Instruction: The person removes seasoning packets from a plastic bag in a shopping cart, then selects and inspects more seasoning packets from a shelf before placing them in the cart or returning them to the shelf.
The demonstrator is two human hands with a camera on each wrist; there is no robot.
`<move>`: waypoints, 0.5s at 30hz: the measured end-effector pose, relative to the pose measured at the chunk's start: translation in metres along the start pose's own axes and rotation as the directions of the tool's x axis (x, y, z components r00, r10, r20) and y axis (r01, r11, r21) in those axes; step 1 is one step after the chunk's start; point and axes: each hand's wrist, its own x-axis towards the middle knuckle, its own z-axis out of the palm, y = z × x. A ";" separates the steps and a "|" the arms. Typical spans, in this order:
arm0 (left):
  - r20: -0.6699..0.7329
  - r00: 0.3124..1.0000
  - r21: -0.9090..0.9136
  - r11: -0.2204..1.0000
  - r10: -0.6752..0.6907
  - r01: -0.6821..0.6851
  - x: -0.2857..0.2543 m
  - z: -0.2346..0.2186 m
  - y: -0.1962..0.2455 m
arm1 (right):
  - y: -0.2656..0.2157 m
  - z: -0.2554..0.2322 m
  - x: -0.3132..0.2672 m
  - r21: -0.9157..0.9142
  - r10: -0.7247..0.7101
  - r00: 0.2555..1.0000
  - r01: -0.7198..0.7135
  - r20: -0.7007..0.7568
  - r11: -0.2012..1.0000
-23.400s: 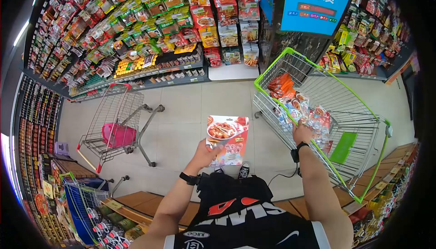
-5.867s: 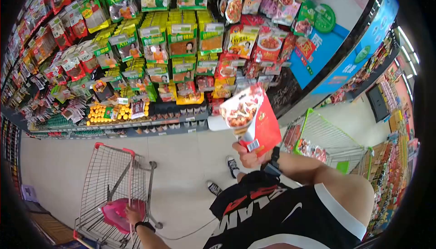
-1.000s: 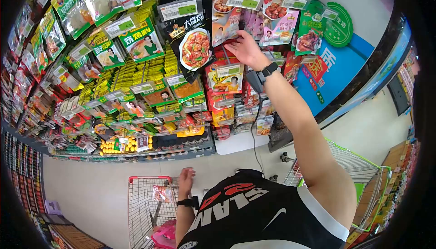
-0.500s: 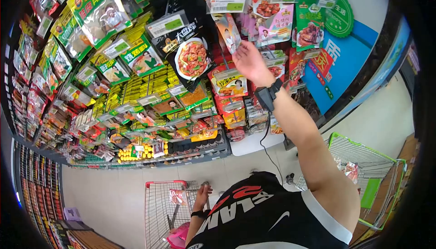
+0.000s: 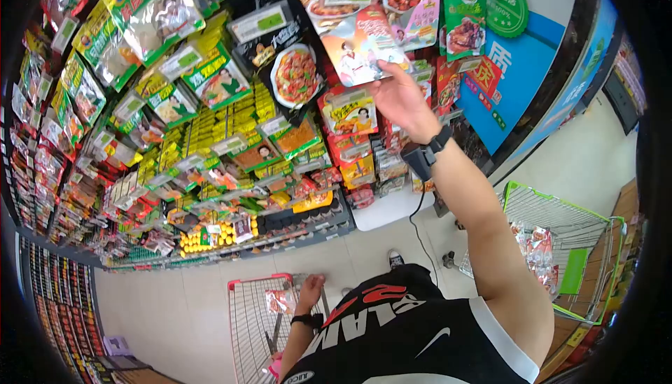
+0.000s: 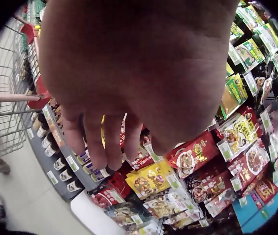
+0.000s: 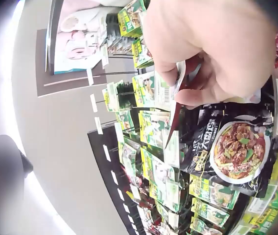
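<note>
My right hand (image 5: 404,101) pinches the lower edge of a white and orange food packet (image 5: 357,44), which hangs tilted on the rack beneath a price tag. In the right wrist view the thumb and fingers of my right hand (image 7: 212,54) hold a packet seen edge-on, beside a black packet with a dish picture (image 7: 239,152). Low down near the red-handled cart, my left hand (image 5: 310,293) is empty, fingers loosely bent; the left wrist view shows its fingers (image 6: 112,142) hanging.
A wire cart with a red handle (image 5: 260,280) holds a packet and a pink bag. At the right stands a green-rimmed cart (image 5: 560,209) with several packets. Packets hang densely on the rack; a blue sign (image 5: 518,83) stands beside them.
The packet at my right hand, narrow and turned half a second ago, now shows its broad printed face, with my thumb over its edge. Earlier, my right hand held a red packet lower down.
</note>
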 end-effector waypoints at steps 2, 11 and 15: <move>-0.026 0.997 0.041 0.997 0.068 -0.067 -0.001 -0.005 -0.003 | 0.005 0.010 -0.018 -0.077 -0.052 0.999 0.052 -0.004 0.996; -0.155 0.831 0.500 0.768 0.535 -0.401 -0.004 -0.019 0.140 | 0.065 0.020 -0.102 -0.257 -0.102 0.993 0.082 -0.065 0.963; -0.289 0.728 0.399 0.769 0.622 -0.499 -0.003 -0.029 0.231 | 0.103 0.024 -0.129 -0.315 -0.075 0.997 0.059 -0.036 0.947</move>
